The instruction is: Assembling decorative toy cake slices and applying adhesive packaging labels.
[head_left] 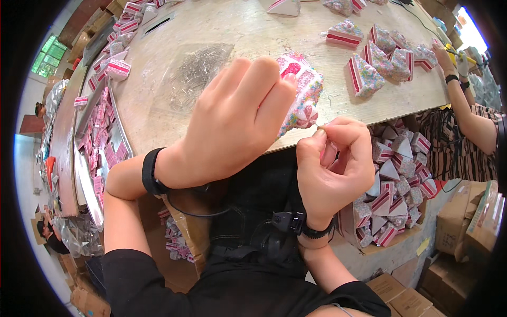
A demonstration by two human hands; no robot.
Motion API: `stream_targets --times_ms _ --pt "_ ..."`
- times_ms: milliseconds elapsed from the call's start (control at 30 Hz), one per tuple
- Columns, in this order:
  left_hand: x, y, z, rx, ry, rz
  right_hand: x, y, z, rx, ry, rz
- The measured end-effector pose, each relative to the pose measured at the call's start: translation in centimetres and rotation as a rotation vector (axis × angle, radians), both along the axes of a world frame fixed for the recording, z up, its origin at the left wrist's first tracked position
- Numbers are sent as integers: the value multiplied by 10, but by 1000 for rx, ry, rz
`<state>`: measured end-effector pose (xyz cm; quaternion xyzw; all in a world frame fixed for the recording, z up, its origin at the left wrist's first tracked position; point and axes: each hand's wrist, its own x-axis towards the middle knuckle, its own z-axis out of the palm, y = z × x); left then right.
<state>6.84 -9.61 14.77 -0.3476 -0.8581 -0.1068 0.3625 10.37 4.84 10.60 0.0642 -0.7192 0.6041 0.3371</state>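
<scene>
My left hand (227, 121) is closed around a toy cake slice (309, 87) with pink, white and multicoloured sprinkle-like decoration, at the near edge of the table. Part of the slice is hidden behind the fingers. Just at its lower corner, my right hand (338, 166) pinches thumb and forefinger together on something tiny and thin, which I cannot make out. The pinch sits close to a pink-and-white swirl on the slice.
A pile of thin metal pieces (198, 68) lies on a clear sheet left of centre. Several cake slices (367, 76) stand at the right; more fill a box (348, 230) below. A metal tray (119, 124) holds pink pieces. A co-worker's arm (470, 113) reaches in at right.
</scene>
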Motion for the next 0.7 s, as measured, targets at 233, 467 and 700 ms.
stream_targets --times_ms 233,467,700 --pt "5 -9 6 10 -147 -48 -8 -4 -12 -137 26 73" --pt "10 -17 11 34 -220 -21 -2 -2 3 94 -41 93" --pt "11 -22 4 -41 -250 -96 -1 2 1 199 -52 110"
